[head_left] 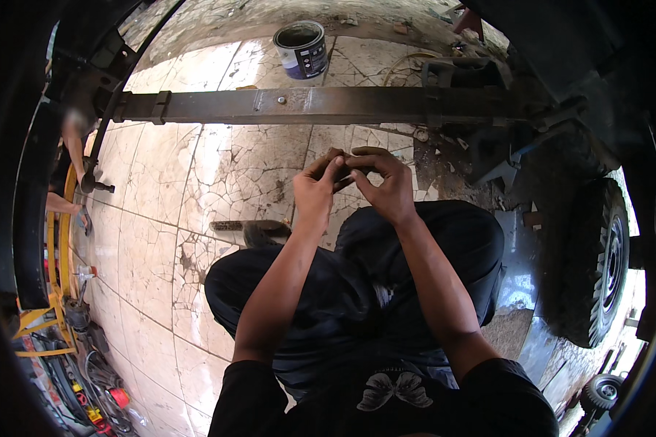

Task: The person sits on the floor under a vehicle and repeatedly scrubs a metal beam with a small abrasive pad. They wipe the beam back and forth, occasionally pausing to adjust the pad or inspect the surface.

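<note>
My left hand (318,180) and my right hand (383,179) meet in front of my bent knees, their fingertips almost touching. Both are closed in a pinch, and the fingers look dark with dirt. Something small and dark seems to be between them, but the fingers hide too much of it to name it. Beyond the hands a long metal beam (328,106) runs across from left to right. On the cracked tiles (219,171) near my left knee lies a flat, worn shoe sole (235,226).
A paint can (300,49) stands beyond the beam. To the right are a large tyre (606,262) and a smaller wheel (602,392). At far left, another person's hand (84,218) shows beside a yellow frame (67,240), with tools and parts (95,379) lower down.
</note>
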Tool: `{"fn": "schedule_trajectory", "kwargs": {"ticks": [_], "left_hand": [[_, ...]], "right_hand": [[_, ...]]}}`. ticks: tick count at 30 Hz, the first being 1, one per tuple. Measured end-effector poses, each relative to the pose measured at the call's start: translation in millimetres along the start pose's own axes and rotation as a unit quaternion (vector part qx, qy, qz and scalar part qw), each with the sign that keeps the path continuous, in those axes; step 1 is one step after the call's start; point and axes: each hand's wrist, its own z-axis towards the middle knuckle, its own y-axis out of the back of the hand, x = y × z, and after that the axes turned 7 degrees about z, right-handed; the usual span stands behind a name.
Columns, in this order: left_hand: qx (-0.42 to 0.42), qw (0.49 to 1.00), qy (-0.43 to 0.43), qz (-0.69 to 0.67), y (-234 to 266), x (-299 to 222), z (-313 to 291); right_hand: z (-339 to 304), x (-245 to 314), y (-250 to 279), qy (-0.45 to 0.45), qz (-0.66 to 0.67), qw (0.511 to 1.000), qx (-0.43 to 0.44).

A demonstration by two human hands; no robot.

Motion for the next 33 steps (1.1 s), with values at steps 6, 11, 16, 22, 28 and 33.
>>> {"fn": "schedule_trajectory", "kwargs": {"ticks": [6, 11, 16, 22, 28, 33], "left_hand": [[0.019, 0.997, -0.067, 0.023, 12, 14, 9], [0.073, 0.997, 0.009, -0.016, 4, -4, 0], [0.143, 0.982, 0.084, -0.091, 19, -13, 1], [0.163, 0.981, 0.091, -0.048, 8, -10, -2], [0.143, 0.985, 0.089, -0.039, 3, -7, -3], [0.007, 0.99, -0.124, 0.068, 4, -28, 15]], "right_hand": [[1, -7, -1, -0.174, 0.084, 0.979, -0.064], [2, -21, 7, -0.188, 0.087, 0.977, -0.056], [1, -12, 6, -0.202, 0.229, 0.951, -0.051], [0, -11, 8, -0.222, 0.229, 0.944, -0.081], [-1, -16, 5, -0.165, 0.128, 0.977, -0.054], [3, -14, 9, -0.232, 0.203, 0.944, -0.116]]}}
